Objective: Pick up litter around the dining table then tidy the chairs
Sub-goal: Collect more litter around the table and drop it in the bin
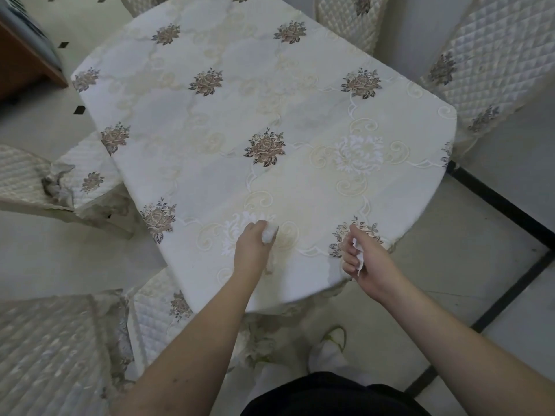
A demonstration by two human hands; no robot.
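1. Litter step, by the look of it. Left hand [250, 246] clenched round a crumpled white tissue wad [269, 233], resting low over the cream floral-embroidered tablecloth surface [228, 121] close to its near edge.
2. Right hand [365, 259] pinching a thin white scrap of paper [358, 256] between curled fingers, right over the surface's rounded near corner.
3. No other litter visible on the cloth ahead of either hand, so probably nearly done up top; floor bits hard to tell from here.
4. Next up, likely: nowhere obvious to dump both scraps, no bin in view. Chairs not yet tidied.
5. Edges: tablecloth drops off just below both wrists. Cream quilted chair with a floral patch [156, 313] tucked partly under the edge, beside the left forearm.
6. Another quilted chair with a rumpled cover [54, 181] well off to the left, angled out.
7. Open pale tiled floor with dark strips [468, 265] beyond the right hand, good room to step round that way.
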